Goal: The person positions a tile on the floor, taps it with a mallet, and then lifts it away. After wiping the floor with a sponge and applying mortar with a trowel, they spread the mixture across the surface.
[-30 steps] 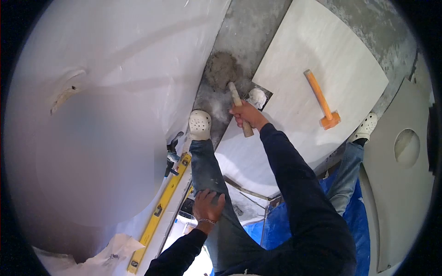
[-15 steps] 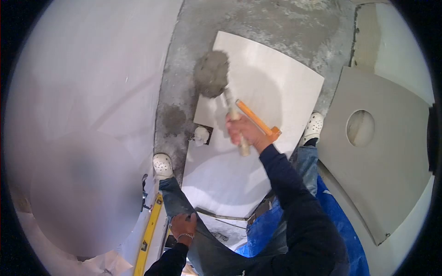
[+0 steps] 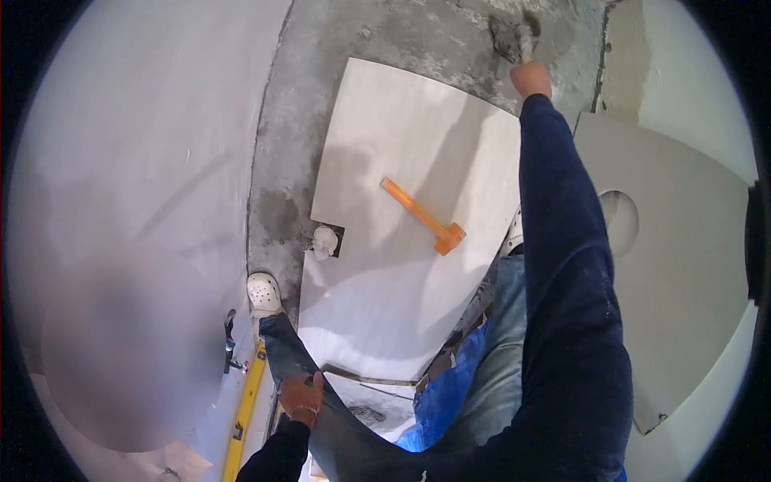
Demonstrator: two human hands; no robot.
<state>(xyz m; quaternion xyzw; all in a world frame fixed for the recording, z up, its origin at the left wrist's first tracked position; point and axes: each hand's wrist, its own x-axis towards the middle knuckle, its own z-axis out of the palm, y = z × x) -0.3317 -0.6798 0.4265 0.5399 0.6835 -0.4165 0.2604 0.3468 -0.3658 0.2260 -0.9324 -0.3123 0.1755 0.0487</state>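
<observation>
My right hand (image 3: pixel 532 80) is stretched to the far end of the floor, closed round the handle of a trowel (image 3: pixel 526 50). The trowel is blurred and partly hidden; grey mortar (image 3: pixel 505 38) lies beside it. Below, a large pale tile (image 3: pixel 369 305) covers the middle of the floor. An orange mallet (image 3: pixel 418 209) lies on that tile. At the tile's left edge, a white wad (image 3: pixel 324 241) sits in a square cut-out. My left hand (image 3: pixel 301 396) rests on my left thigh with nothing visible in it.
Rough grey concrete (image 3: pixel 293 145) borders the tile. A grey panel (image 3: pixel 683 281) with a round hole leans at right. A yellow spirit level (image 3: pixel 243 418) lies at lower left, and blue sheeting (image 3: pixel 458 386) is bunched between my legs. White clogs (image 3: pixel 263 293) are on my feet.
My right hand has swung forward and right with the trowel, from above the tile to the concrete beyond it. The mortar heap on the blade is no longer seen there. My left hand stays on the thigh.
</observation>
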